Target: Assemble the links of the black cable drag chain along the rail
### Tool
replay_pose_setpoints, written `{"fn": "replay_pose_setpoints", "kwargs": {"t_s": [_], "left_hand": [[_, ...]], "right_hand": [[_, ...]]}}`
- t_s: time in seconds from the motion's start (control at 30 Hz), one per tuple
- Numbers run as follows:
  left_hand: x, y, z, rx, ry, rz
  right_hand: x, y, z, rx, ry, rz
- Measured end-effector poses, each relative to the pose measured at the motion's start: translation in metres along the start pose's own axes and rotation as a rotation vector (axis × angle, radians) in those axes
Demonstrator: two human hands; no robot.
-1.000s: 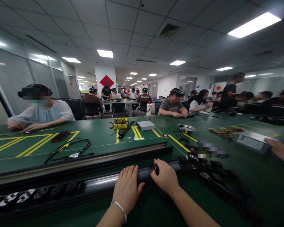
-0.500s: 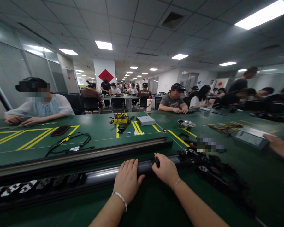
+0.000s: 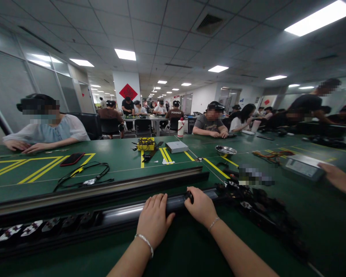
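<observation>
A long black rail (image 3: pixel 123 214) with a shiny metal inner face lies across the green table in front of me. Several small dark modules (image 3: pixel 50 225), some with bright faces, sit in its left part. My left hand (image 3: pixel 155 220) is draped over the middle of the rail, fingers on top and thumb on the near side. Just to the right, my right hand (image 3: pixel 201 206) is closed around a small black piece (image 3: pixel 191 197) at the rail; the fingers partly hide it. Beyond lies a second black rail (image 3: pixel 115 188).
A heap of black modules (image 3: pixel 265 213) lies at the right. Another person's hand (image 3: pixel 338 179) touches a grey metal box (image 3: pixel 304 167). Farther off are a black cable (image 3: pixel 86 175), a phone (image 3: pixel 72 159), a yellow box (image 3: pixel 146 144) and a metal bowl (image 3: pixel 225 151). Several people sit around.
Both my hands keep almost the same place and grip on the rail. The view has shifted very slightly. In the background at right, a standing person has leaned and moved to the right.
</observation>
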State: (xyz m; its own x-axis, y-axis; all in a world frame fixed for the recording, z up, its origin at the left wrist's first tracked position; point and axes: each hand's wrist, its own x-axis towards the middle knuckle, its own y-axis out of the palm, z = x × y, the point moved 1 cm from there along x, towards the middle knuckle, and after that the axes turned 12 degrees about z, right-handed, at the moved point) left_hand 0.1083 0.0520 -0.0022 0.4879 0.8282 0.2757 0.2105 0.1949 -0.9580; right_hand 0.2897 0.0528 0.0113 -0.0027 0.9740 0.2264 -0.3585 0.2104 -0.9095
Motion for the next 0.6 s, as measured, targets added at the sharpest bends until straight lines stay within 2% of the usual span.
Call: {"fn": "replay_pose_setpoints", "kwargs": {"t_s": [0.13,0.37,0.6], "left_hand": [[0.0,0.002,0.001,-0.012,0.003,-0.006],[0.001,0.0,0.0,-0.007,-0.012,0.012],[-0.001,0.0,0.0,-0.009,-0.011,0.011]], "right_hand": [[0.0,0.0,-0.002,0.014,0.018,0.023],[-0.001,-0.002,-0.006,-0.034,-0.027,-0.052],[-0.002,-0.002,-0.011,-0.046,-0.007,-0.058]]}}
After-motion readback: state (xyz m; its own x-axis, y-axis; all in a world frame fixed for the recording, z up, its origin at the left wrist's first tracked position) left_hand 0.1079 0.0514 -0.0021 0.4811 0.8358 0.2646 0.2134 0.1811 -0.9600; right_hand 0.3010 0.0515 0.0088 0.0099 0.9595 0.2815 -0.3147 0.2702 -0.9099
